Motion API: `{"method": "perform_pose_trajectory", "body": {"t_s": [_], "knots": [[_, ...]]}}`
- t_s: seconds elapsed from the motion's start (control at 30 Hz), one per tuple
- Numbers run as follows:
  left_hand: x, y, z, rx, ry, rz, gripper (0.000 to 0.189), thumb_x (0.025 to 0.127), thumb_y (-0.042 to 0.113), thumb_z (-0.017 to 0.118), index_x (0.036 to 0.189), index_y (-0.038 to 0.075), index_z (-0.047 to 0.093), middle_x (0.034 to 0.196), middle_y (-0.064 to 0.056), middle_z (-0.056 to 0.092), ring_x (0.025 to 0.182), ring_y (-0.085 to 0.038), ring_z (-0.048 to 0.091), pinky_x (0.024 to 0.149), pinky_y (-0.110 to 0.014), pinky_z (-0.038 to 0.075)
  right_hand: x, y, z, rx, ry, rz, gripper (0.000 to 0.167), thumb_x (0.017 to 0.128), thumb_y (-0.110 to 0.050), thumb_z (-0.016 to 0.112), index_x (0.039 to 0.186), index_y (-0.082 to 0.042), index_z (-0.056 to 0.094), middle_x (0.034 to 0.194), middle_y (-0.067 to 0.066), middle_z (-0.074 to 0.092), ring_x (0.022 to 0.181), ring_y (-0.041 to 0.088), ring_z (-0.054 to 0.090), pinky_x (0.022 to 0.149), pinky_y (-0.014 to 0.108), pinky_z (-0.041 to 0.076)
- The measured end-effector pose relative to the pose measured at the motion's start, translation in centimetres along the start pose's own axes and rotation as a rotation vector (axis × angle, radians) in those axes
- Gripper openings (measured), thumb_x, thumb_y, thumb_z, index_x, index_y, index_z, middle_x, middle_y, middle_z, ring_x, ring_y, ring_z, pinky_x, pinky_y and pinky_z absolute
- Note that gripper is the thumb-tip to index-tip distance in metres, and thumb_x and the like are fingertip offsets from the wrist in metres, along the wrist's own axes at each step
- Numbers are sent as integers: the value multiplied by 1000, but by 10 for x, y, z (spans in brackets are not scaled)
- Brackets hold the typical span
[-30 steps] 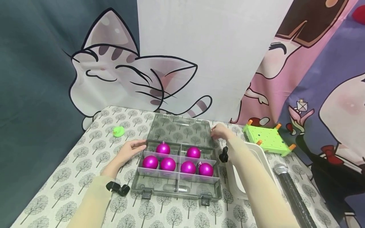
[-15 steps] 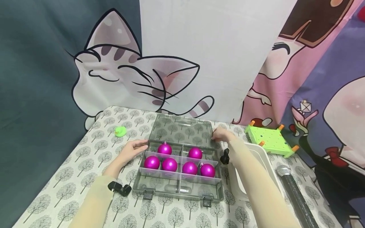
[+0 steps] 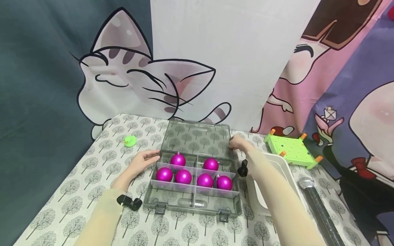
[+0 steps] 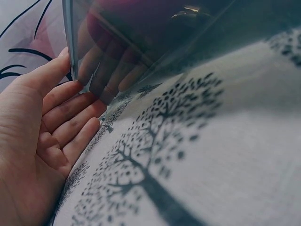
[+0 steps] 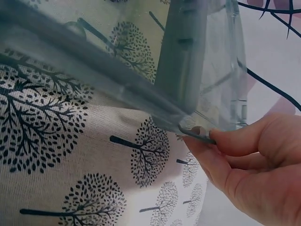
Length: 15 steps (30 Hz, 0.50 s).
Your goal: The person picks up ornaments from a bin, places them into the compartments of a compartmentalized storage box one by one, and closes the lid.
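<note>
A grey see-through plastic organizer box (image 3: 167, 197) stands in the middle of the table in the head view, its hinged lid (image 3: 197, 136) folded back and its far edge slightly raised. Several magenta baubles (image 3: 183, 177) sit in its back and middle compartments. My left hand (image 3: 142, 164) is at the box's back left corner, fingers fairly straight and touching its side; the left wrist view shows thumb and fingers by the wall's edge. My right hand (image 3: 239, 143) pinches the lid's right edge between thumb and forefinger, as the right wrist view shows (image 5: 249, 160).
A white bin (image 3: 289, 171) stands under my right forearm. Behind it lies a green toy bed (image 3: 290, 150) with orange legs upward. A microphone (image 3: 318, 208) lies at the right, and a green rubber duck (image 3: 130, 140) at the back left. A printed curtain hangs behind the table.
The lid's far edge has risen slightly, with my right hand still at its right edge. My left hand stays by the box, and the baubles have not moved in their compartments.
</note>
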<state>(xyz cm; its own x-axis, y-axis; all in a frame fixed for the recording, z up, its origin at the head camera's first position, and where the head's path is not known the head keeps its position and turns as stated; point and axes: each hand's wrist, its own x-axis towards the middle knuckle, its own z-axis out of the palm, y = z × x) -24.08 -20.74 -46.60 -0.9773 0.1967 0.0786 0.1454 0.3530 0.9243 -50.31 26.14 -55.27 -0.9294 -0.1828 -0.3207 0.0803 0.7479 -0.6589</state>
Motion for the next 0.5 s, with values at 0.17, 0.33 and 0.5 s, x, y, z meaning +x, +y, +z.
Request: {"method": "perform_pose_trajectory", "body": {"t_s": [0.17,0.33,0.5], "knots": [[-1,0,-1,18,2,2,44,96,14,61,131,-11,53,134,-31,54,118,-47,58,105,-55,45,-9,-4,-4,94,20,-69,9,78,7,64,86,11,62,81,20,64,67,26,71,61,32,62],[-2,2,-1,15,-4,0,45,96,14,61,131,-11,52,133,-31,54,118,-48,57,105,-55,45,-23,-17,-12,90,24,-78,21,80,6,68,98,11,60,91,20,62,75,28,70,68,33,62],[-1,3,-1,23,-5,1,44,96,14,60,132,-11,52,135,-32,53,118,-48,57,105,-55,45,-44,-34,-22,3,100,-147,24,75,-4,79,91,1,61,86,13,61,74,22,63,66,30,60]]}}
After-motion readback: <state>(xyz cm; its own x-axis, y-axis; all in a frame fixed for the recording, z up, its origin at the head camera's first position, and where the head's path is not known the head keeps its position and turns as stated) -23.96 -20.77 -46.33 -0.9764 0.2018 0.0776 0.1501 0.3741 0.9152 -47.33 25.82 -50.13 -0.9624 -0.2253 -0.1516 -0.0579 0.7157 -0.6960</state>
